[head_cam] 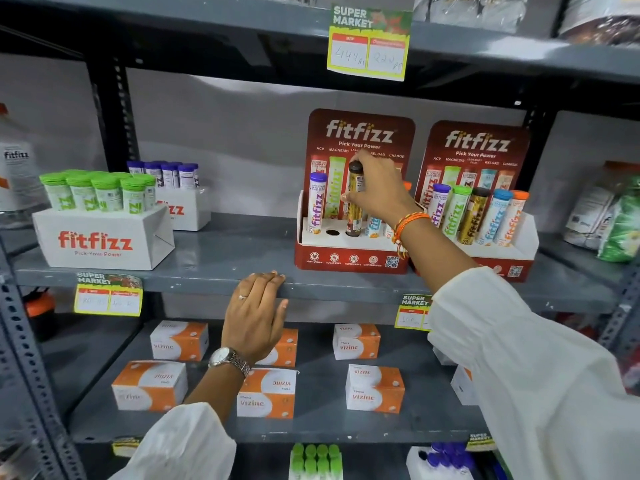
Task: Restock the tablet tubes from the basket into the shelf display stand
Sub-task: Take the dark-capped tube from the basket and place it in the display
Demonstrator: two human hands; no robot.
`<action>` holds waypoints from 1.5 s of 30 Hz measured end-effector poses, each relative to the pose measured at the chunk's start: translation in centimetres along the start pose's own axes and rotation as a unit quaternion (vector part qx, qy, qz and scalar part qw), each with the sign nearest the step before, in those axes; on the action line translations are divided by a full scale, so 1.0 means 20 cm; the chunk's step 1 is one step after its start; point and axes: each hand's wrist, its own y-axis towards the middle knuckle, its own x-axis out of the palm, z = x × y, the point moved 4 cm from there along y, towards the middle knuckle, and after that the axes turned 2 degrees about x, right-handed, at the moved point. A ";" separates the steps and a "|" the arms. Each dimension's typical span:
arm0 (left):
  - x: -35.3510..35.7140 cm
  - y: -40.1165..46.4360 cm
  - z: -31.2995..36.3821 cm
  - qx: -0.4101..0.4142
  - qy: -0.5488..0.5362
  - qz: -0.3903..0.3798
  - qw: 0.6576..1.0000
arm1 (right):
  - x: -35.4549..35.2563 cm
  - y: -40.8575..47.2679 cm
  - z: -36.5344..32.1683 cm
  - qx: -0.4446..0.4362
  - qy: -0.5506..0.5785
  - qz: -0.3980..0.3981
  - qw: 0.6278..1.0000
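A red fitfizz display stand (349, 261) sits on the middle shelf. My right hand (377, 188) grips a brown-and-gold tablet tube (355, 220) whose lower end is in the stand's third hole. A purple-capped tube (317, 202) stands in the first slot; the hole (332, 232) between them is empty. A blue-labelled tube (374, 226) shows just right of the brown one, partly hidden by my wrist. My left hand (256, 317) rests on the shelf's front edge (207, 284), fingers curled over it, holding no tube. The basket is out of view.
A second, full fitfizz stand (485, 216) stands to the right. White fitfizz boxes with green-capped tubes (100, 192) and purple-capped tubes (166, 174) sit at the left. Orange Vizinc boxes (374, 393) fill the lower shelf. A price tag (369, 43) hangs overhead.
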 end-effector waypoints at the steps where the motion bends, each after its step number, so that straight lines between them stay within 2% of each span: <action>1: 0.00 0.00 0.00 0.000 0.000 0.000 1.000 | 0.00 0.00 0.00 -0.003 -0.004 -0.003 1.000; 12: 0.01 0.00 -0.01 0.006 0.009 0.008 1.000 | 0.02 0.03 -0.03 -0.002 -0.025 -0.009 1.000; 19: 0.02 0.00 -0.02 0.009 0.003 0.019 1.000 | -0.03 0.07 -0.04 0.009 -0.093 -0.063 0.994; 32: 0.03 -0.01 -0.02 0.001 0.002 0.011 1.000 | -0.10 0.08 -0.03 -0.007 -0.049 -0.098 0.994; 37: 0.03 -0.01 -0.02 -0.002 0.005 0.003 1.000 | -0.07 0.07 -0.03 -0.010 -0.070 -0.124 0.990; 45: 0.02 -0.01 -0.03 -0.002 -0.009 -0.021 1.000 | -0.05 0.07 0.00 0.013 -0.086 -0.101 0.991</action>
